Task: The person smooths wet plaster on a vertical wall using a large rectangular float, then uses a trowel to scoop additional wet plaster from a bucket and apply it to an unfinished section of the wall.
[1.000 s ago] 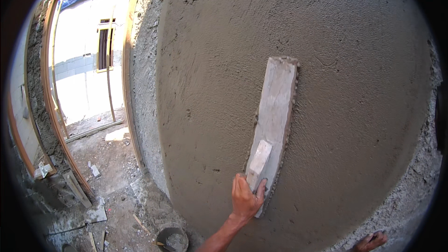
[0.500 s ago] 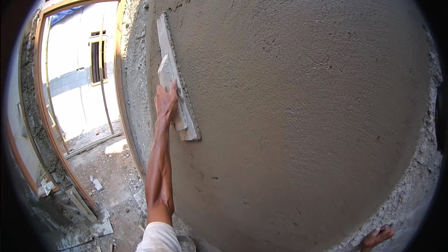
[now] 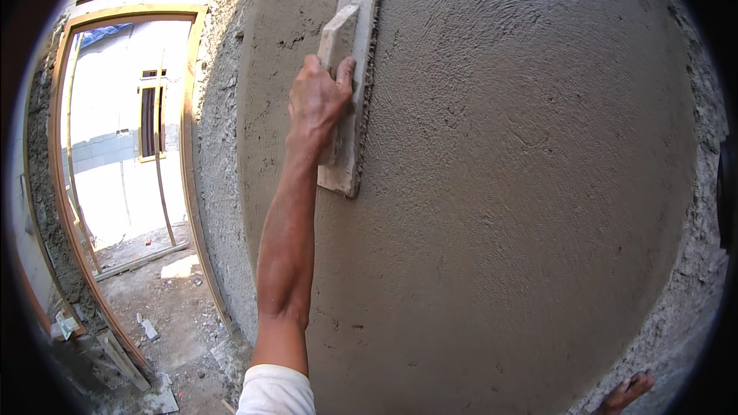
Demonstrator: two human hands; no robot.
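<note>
A: Where's the wooden float [image 3: 355, 69]?

B: Flat against the plastered wall [image 3: 523, 207], upright, right of the door frame [image 3: 188, 154], probably to smooth the wet coat.

A: The grip?

B: The left hand [image 3: 319, 104] has its fingers curled tight round the float's handle block, arm stretched straight up. The right hand [image 3: 626, 392] barely shows at the wall's lower edge; I can't tell its fingers.

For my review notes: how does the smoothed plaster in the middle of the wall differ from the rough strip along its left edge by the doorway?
The smoothed plaster is fine-grained and even; the rough strip is lumpy and pitted. The wooden float in the hand lies on the smoothed plaster, not the rough strip. Both are grey.
</note>
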